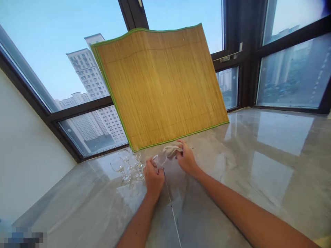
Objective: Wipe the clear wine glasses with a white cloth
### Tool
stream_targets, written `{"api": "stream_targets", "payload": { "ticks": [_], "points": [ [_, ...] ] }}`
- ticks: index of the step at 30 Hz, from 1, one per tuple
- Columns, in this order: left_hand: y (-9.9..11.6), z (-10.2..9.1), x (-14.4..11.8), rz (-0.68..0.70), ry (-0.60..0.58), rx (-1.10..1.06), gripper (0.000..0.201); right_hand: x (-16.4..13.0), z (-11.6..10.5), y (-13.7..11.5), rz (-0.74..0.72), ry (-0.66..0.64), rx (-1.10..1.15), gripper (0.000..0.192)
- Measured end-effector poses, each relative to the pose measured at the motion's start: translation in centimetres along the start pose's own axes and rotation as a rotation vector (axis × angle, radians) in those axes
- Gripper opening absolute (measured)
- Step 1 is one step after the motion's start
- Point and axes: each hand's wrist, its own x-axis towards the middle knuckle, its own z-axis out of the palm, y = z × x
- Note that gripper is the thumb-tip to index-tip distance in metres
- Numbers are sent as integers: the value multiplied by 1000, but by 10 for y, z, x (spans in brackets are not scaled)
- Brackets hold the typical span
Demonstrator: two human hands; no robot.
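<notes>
A: Fingers first: the left hand (153,179) has its fingers curled round a clear glass (159,160), clamped on it above the marble counter (258,165).

B: And at nine o'clock of that hand?

A: A cluster of stemmed glasses (128,165), standing upright, just beside it.

B: Moving right?

A: At two o'clock of the glass, the right hand (186,159) pinches a bunched pale cloth (171,150), fingers closed on it, cloth touching the glass's rim.

B: Behind them?

A: Twelve o'clock: a bamboo mat (160,86) with green edging, leaning on the window (51,51).
</notes>
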Motion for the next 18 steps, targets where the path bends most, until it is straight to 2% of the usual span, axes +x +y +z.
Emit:
{"api": "stream_targets", "payload": {
  "ticks": [2, 4, 10, 18],
  "points": [
    [-3, -1, -1, -78, 35, 7, 48, -12, 10, -14, -39, -143, 111, 49],
    [-1, -1, -2, -119, 45, 27, 53, -21, 16, -24, -47, -197, 180, 52],
    [12, 2, -5, -174, 51, -5, 61, -28, 17, -41, 29, -182, 396, 58],
    [13, 0, -5, -196, 36, -67, 57, -32, 18, -52, 136, -166, 526, 51]
  ]
}}
